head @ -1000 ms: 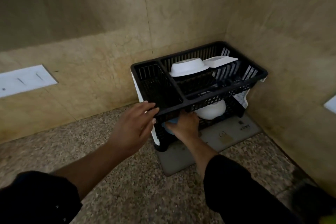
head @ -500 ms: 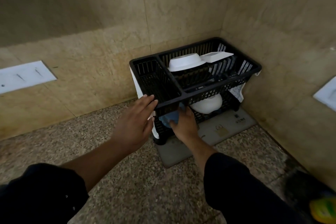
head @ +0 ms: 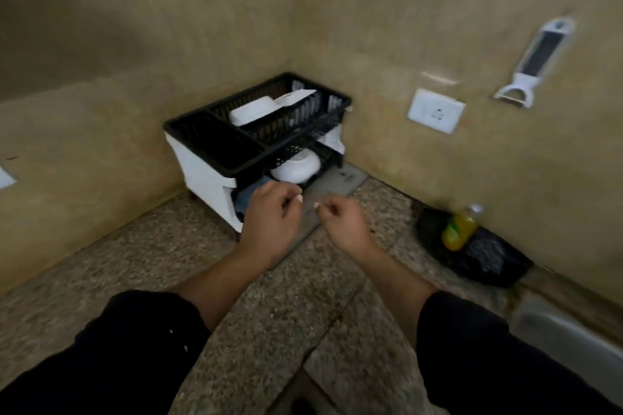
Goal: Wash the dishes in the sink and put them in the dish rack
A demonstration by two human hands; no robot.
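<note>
left hand (head: 273, 222) and right hand (head: 344, 224) hover loosely curled, grip empty, near the black lattice dish rack (head: 251, 153).

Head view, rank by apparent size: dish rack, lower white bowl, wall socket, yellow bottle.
1. dish rack
2. wall socket and lower white bowl, roughly alike; bowl partly hidden
3. yellow bottle

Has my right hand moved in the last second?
Yes. The right hand has drawn back from the lower tier of the dish rack, toward the person, and is clear of it.
</note>
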